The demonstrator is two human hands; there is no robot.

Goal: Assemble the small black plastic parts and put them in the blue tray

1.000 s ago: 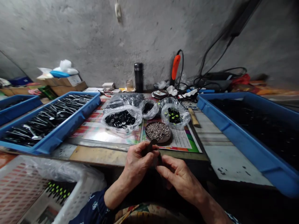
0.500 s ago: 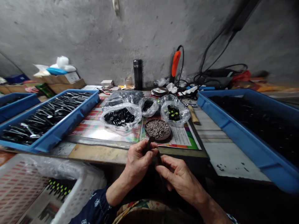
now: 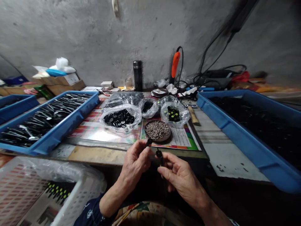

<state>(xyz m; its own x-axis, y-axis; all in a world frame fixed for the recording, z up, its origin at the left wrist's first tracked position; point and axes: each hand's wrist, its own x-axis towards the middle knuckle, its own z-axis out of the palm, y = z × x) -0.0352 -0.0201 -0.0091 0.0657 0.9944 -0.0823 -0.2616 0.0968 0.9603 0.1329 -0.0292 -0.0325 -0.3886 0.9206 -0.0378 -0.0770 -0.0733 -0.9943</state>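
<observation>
My left hand (image 3: 135, 164) and my right hand (image 3: 180, 177) are raised together just in front of the table's edge. The left fingers pinch a small dark part (image 3: 149, 142) with a round end. Between the right thumb and fingers is a black round-headed piece (image 3: 159, 153), a little apart from the left hand's part. Nearest to both hands, a dark round dish (image 3: 157, 131) holds several small silvery metal pieces. Clear plastic bags of black round pieces (image 3: 118, 119) lie just beyond it.
Blue trays flank the printed mat: long metal pieces (image 3: 47, 119) fill the left tray (image 3: 77, 112), and dark pieces fill the right tray (image 3: 244, 131). A white plastic crate (image 3: 82, 194) stands at lower left. A black flask (image 3: 137, 75), orange-handled tool (image 3: 175, 64) and cables stand by the wall.
My hands have drawn slightly apart, and the two dark parts now show separately at their round ends. The view has shifted a little, with the table sitting slightly further left.
</observation>
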